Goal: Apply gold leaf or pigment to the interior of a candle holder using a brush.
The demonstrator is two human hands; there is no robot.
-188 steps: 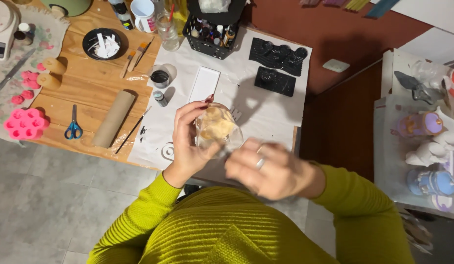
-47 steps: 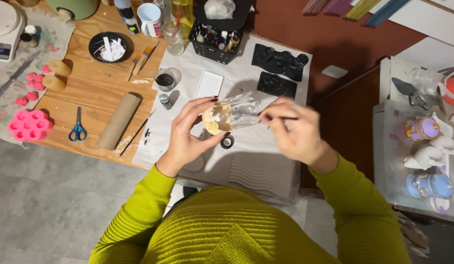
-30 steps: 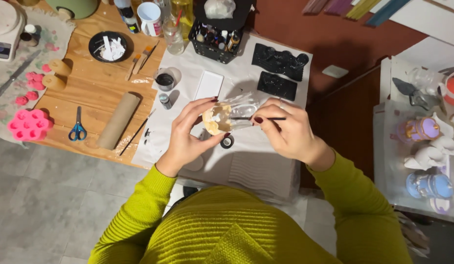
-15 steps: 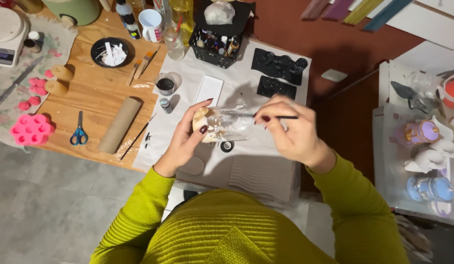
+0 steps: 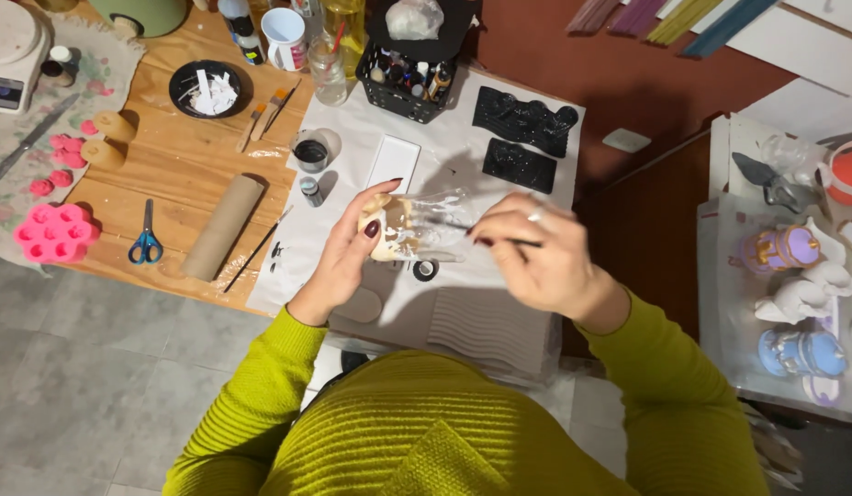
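Head view: one camera, looking down on two hands above a table.
Left hand (image 5: 353,248): fingers curled around one clear plastic cup (image 5: 412,230), gripping its cream-coloured end; cup lies on its side, held above the white paper sheet (image 5: 389,119).
Right hand (image 5: 532,257): fingers pinched closed on one thin stick (image 5: 463,228); the stick's far end reaches into the cup's open mouth. Hand is blurred.
Sleeves: two, yellow-green ribbed knit.
Black ring (image 5: 425,270): one, on the paper just below the cup.
White tray (image 5: 393,163): one, rectangular, on the paper above the left hand.
Black moulds (image 5: 522,119): two, at the paper's right part, well apart from the hands.
Black basket (image 5: 408,78): one, filled with small bottles; count cannot be told.
Cardboard tube (image 5: 222,228): one, on the wooden board (image 5: 169,156).
Scissors (image 5: 147,237): one pair, blue handles, left of the tube.
Pink mould (image 5: 55,232): one, flower-shaped, at the board's left edge.
Black bowl (image 5: 205,89): one, holding white scraps.
Mug (image 5: 284,37): one, white.
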